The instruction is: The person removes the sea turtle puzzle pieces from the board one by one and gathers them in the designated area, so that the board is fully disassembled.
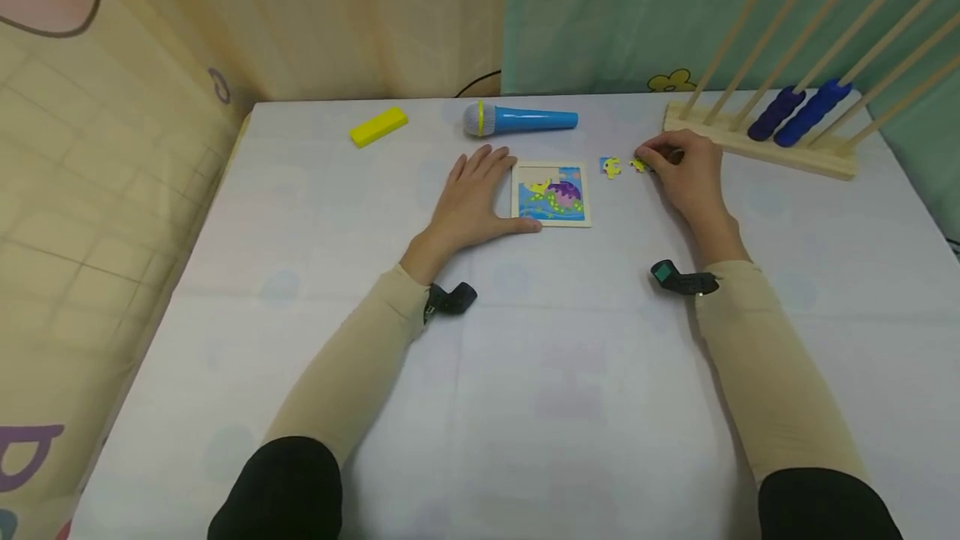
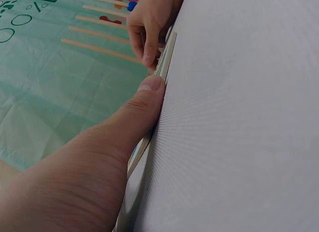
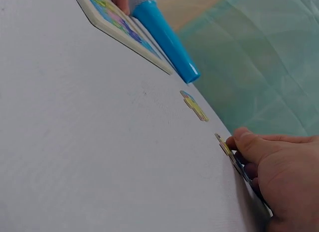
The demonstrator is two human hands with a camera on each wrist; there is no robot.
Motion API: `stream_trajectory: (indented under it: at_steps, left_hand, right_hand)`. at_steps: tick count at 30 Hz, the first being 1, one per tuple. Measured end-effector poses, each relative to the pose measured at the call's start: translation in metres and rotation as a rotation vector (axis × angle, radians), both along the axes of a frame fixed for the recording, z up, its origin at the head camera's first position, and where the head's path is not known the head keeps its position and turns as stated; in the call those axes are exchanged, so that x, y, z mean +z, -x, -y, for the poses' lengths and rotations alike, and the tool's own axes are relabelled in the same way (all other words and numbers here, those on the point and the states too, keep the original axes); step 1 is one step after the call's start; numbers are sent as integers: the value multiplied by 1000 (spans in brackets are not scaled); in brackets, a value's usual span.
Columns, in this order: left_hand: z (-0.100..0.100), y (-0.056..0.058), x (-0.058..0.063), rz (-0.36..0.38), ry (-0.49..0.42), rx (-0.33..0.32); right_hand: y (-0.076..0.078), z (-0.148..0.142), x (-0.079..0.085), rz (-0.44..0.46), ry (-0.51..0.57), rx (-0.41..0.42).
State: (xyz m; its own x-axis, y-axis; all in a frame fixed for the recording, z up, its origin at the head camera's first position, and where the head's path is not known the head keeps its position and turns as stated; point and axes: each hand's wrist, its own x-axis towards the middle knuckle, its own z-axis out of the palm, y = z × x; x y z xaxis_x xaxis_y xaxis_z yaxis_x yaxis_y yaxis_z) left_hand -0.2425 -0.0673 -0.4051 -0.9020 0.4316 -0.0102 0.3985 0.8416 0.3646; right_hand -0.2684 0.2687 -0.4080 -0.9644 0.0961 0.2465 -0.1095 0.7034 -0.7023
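Observation:
A small square jigsaw puzzle (image 1: 551,200) with a colourful animal picture lies in a pale wooden frame; a bare strip shows at its upper left. My left hand (image 1: 476,200) rests beside it, fingers extended at its left side and thumb (image 2: 144,100) against the near edge. To the right of the frame, a loose puzzle piece (image 1: 611,167) lies flat on the table. Further right, my right hand (image 1: 688,169) pinches another yellow-and-blue puzzle piece (image 3: 227,149) at table level, its fingers hiding part of it.
Behind the puzzle lies a blue toy microphone (image 1: 534,120), with a yellow block (image 1: 378,127) to its left. A wooden peg rack (image 1: 772,144) with dark blue beads stands at the back right. Curtains hang behind the white table (image 1: 525,407).

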Motion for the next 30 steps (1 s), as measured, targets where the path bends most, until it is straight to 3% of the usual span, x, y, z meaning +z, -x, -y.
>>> stream_trajectory:
  at_steps: [6,16,30]
  left_hand:
    - [1,-1,-1,-5,1,-2]
    - [0,4,1,4,-2,-7]
    - [-6,6,-5,5,5,-18]
  right_hand:
    - [-1,1,-3,-5,11,-5]
    - [0,18,2,-106,77,-6]
    - [-14,73,-2,-39,76,229]
